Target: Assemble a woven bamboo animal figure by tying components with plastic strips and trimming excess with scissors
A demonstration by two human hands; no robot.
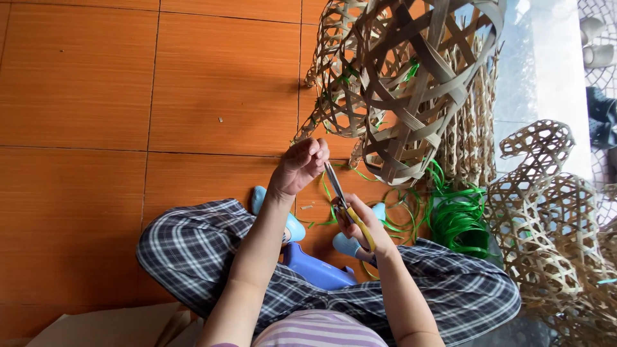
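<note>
I see scissors (344, 202) with shiny metal blades and smooth yellow plastic handles. The baskets (411, 83) are woven from dry, matt bamboo strips. The green strapping (459, 218) looks like glossy plastic. The floor tiles (96, 96) are smooth orange with wood-like streaks.

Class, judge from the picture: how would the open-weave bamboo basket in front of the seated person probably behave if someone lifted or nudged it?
The woven basket is probably light for its size, since the weave is mostly gaps. Its thin flat strips suggest that it would flex somewhat rather than stay rigid. Its rounded shape, leaning on the stack of baskets behind, might let it roll or tip when nudged.
</note>
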